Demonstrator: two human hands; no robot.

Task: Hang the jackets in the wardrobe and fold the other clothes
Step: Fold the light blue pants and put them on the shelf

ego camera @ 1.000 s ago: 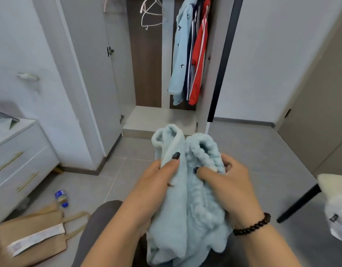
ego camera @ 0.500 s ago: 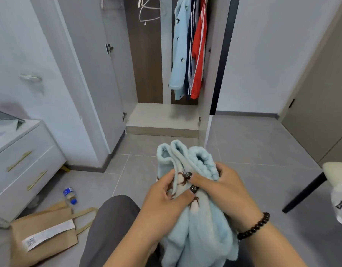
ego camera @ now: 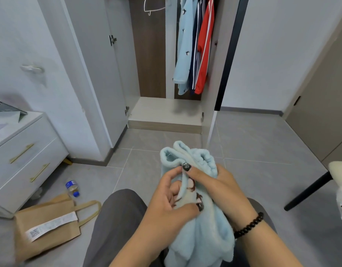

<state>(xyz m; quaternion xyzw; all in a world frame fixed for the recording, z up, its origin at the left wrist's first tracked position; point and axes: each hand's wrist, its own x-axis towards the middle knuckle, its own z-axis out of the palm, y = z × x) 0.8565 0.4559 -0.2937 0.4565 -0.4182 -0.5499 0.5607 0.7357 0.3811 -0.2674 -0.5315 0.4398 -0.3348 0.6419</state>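
A fluffy light-blue garment point(ego camera: 202, 234) with small dark bird prints is bunched over my lap. My left hand point(ego camera: 166, 205) grips its near fold, thumb and fingers curled into the fabric. My right hand point(ego camera: 218, 187), with a black bead bracelet at the wrist, pinches the upper edge beside it. The open wardrobe point(ego camera: 166, 116) stands ahead. Inside hang a light-blue bird-print jacket point(ego camera: 185, 45), a navy striped jacket point(ego camera: 195, 54) and a red jacket point(ego camera: 204, 45). An empty white hanger point(ego camera: 152, 6) hangs to their left.
A white drawer unit point(ego camera: 25, 157) stands at the left. A brown paper bag point(ego camera: 48, 224) and a small bottle point(ego camera: 72, 187) lie on the grey tiled floor. A black-legged seat point(ego camera: 308, 189) with white fabric sits at the right edge.
The garment and both hands have dropped lower towards my lap. My hands have closed together, the right thumb now over the upper edge, and the printed side shows between them.
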